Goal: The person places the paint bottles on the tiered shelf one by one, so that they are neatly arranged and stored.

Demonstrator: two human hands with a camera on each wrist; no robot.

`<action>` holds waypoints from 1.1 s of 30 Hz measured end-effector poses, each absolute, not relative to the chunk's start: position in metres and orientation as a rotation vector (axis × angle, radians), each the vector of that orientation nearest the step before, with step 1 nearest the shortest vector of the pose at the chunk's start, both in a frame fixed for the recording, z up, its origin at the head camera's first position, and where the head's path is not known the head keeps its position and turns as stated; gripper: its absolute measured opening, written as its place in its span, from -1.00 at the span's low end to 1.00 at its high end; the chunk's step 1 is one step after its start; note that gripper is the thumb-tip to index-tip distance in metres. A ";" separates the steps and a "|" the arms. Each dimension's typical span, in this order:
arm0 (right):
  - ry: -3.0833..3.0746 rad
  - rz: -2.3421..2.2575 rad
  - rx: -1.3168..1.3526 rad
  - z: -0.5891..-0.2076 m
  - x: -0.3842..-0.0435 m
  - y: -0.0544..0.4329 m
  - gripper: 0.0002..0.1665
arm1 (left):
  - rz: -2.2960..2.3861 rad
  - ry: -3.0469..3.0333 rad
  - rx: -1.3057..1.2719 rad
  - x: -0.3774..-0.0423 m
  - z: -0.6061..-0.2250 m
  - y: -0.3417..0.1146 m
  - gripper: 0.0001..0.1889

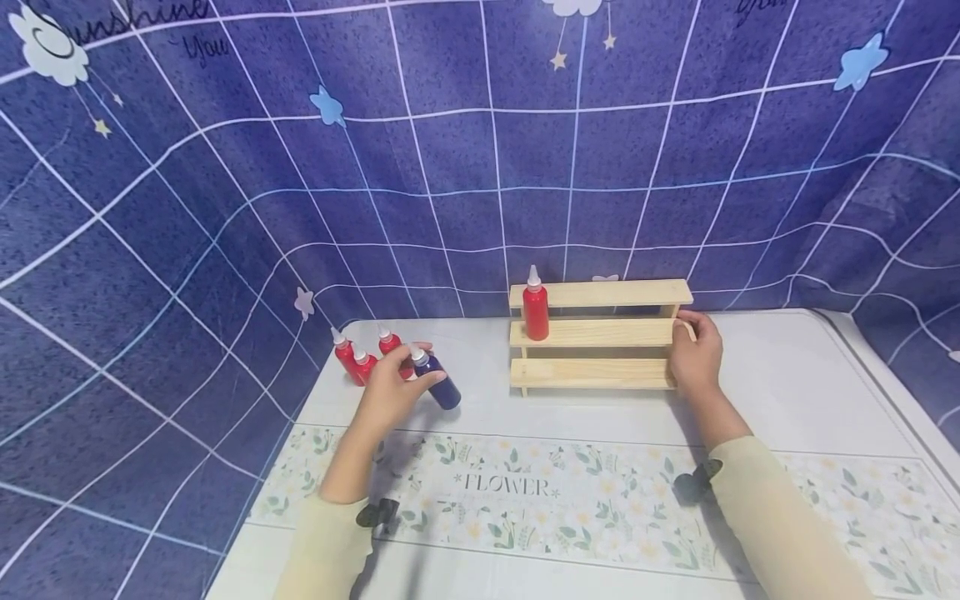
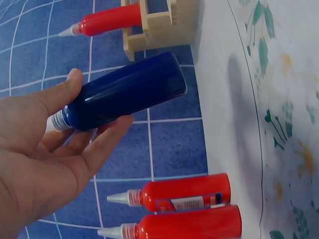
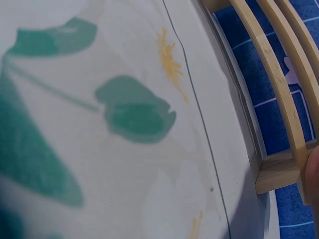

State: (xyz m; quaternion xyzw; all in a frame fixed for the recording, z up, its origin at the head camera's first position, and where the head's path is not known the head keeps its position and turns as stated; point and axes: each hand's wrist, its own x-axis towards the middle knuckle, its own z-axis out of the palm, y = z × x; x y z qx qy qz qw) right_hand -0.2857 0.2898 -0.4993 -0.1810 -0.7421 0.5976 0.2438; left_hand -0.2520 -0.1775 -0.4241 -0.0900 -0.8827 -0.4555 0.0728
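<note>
My left hand [image 1: 392, 393] grips a dark blue squeeze bottle [image 2: 127, 92] near its neck, between thumb and fingers. The bottle is tilted, its white nozzle toward the palm and its base pointing right, held above the table. At the right end of a three-tier wooden rack [image 1: 600, 333], my right hand [image 1: 697, 357] holds the side frame; only a sliver of finger [image 3: 312, 174] shows in the right wrist view. One red squeeze bottle [image 1: 536, 313] with a pointed white nozzle stands upright on the rack's middle tier, at its left end.
Left of the rack, beside and behind my left hand, several red bottles [image 1: 346, 358] stand on the white table [image 1: 757, 358]. A floral mat strip [image 1: 585, 500] marked FLOWER runs across the front. Blue gridded fabric [image 1: 450, 150] hangs behind and to the left.
</note>
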 end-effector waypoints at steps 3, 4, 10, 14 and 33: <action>-2.029 1.628 -0.496 -0.499 -0.286 0.289 -0.56 | -1.393 -2.635 -0.279 -0.252 -0.422 -0.173 -0.49; -2.027 1.632 -0.497 -0.499 -0.286 0.289 -0.56 | -1.404 -2.630 -0.282 -0.252 -0.421 -0.172 -0.49; -2.016 1.664 -0.517 -0.498 -0.287 0.287 -0.55 | -1.439 -2.579 -0.326 -0.251 -0.420 -0.165 -0.52; -2.029 1.647 -0.516 -0.498 -0.287 0.287 -0.56 | -1.535 -2.530 -0.368 -0.254 -0.422 -0.162 -0.54; -2.016 1.652 -0.534 -0.498 -0.285 0.287 -0.57 | -1.674 -2.470 -0.514 -0.256 -0.425 -0.134 -0.53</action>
